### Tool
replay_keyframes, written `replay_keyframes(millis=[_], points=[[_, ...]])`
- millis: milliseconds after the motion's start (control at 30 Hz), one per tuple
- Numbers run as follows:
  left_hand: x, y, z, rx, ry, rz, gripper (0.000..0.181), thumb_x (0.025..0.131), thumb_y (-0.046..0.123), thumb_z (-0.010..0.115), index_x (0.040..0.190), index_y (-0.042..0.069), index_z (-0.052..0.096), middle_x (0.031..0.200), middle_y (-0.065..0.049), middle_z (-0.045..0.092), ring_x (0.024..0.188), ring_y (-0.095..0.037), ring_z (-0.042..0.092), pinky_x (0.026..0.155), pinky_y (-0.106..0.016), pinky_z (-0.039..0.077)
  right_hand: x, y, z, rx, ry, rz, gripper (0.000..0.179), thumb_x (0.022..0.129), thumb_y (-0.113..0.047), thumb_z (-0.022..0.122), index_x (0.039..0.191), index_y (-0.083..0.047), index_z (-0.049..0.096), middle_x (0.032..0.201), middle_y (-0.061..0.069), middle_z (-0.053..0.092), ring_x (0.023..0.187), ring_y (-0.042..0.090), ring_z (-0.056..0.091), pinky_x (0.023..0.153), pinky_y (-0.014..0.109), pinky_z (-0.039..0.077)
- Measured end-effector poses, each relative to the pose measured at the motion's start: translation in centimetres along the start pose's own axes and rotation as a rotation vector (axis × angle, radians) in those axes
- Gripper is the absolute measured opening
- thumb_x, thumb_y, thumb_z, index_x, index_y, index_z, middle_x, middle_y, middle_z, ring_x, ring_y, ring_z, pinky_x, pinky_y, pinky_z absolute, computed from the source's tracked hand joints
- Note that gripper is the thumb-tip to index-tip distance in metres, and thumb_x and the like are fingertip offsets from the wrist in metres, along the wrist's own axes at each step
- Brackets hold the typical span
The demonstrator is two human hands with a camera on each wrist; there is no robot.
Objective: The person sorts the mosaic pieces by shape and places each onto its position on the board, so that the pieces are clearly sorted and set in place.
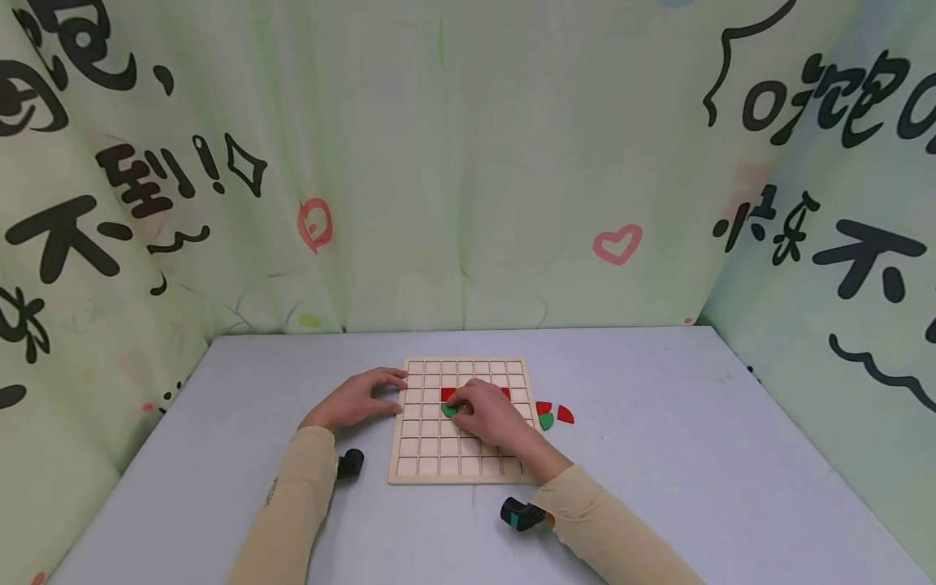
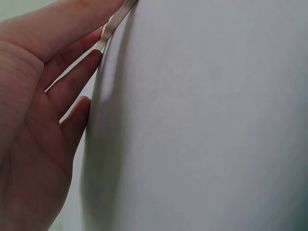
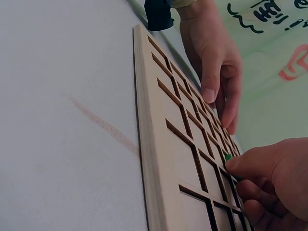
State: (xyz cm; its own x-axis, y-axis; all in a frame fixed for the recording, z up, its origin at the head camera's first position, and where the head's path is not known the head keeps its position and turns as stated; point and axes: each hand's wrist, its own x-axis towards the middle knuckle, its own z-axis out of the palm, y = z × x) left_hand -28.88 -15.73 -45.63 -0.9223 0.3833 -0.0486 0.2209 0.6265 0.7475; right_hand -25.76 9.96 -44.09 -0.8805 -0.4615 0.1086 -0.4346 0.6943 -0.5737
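Note:
A light wooden grid board (image 1: pixel 468 479) lies on the table. My left hand (image 1: pixel 361 400) rests at its left edge, fingers and thumb fairly straight against the rim. Over the upper middle of the grid, my right hand (image 1: pixel 491 413) pinches a small green quarter-round piece (image 1: pixel 448 411) between thumb and finger; only a sliver of that green piece (image 3: pixel 228 157) shows in the right wrist view. A red piece (image 1: pixel 448 393) lies in a cell just above it, and another red piece (image 1: pixel 505 392) sits farther right in that row. The right hand hides the cells between them.
Beside the board's right edge lie two loose red pieces, one a red quarter-round (image 1: pixel 565 414), and a loose green piece (image 1: pixel 546 422). A black wrist camera (image 1: pixel 521 514) is on the right wrist, another black camera (image 1: pixel 350 464) on the left. A printed curtain (image 1: pixel 468 203) surrounds the table.

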Motion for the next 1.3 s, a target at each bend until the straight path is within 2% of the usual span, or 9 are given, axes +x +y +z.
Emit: replay_keyframes(millis=[267,533,1300], points=[[-0.1,0.04,0.01,-0.013,-0.002,0.002,0.035,0.084,0.021,0.078,0.116,0.014,0.068,0.144,0.0,0.05,0.141,-0.027,0.034,0.116,-0.048,0.028,0.0,0.07,0.12,0.003,0.01,0.002,0.015,0.089,-0.011,0.07,0.103,-0.006,0.074,0.092,0.002,0.061,0.078,0.014,0.051,0.067,0.024,0.047],[0.11,-0.09,0.02,0.025,0.003,0.009,0.036,0.084,0.022,0.078,0.117,0.012,0.067,0.143,0.0,0.051,0.14,-0.025,0.036,0.115,-0.045,0.03,0.18,0.16,0.28,-0.014,0.039,0.002,0.013,0.088,-0.009,0.07,0.1,-0.005,0.074,0.092,0.002,0.061,0.078,0.014,0.051,0.066,0.023,0.046],[0.02,-0.03,-0.04,0.021,-0.001,0.027,0.036,0.085,0.022,0.078,0.117,0.012,0.067,0.143,-0.002,0.051,0.14,-0.027,0.037,0.115,-0.046,0.029,0.23,0.55,0.86,-0.014,0.071,-0.008,0.014,0.089,-0.012,0.071,0.101,-0.006,0.073,0.096,0.002,0.061,0.079,0.013,0.051,0.067,0.022,0.047]])
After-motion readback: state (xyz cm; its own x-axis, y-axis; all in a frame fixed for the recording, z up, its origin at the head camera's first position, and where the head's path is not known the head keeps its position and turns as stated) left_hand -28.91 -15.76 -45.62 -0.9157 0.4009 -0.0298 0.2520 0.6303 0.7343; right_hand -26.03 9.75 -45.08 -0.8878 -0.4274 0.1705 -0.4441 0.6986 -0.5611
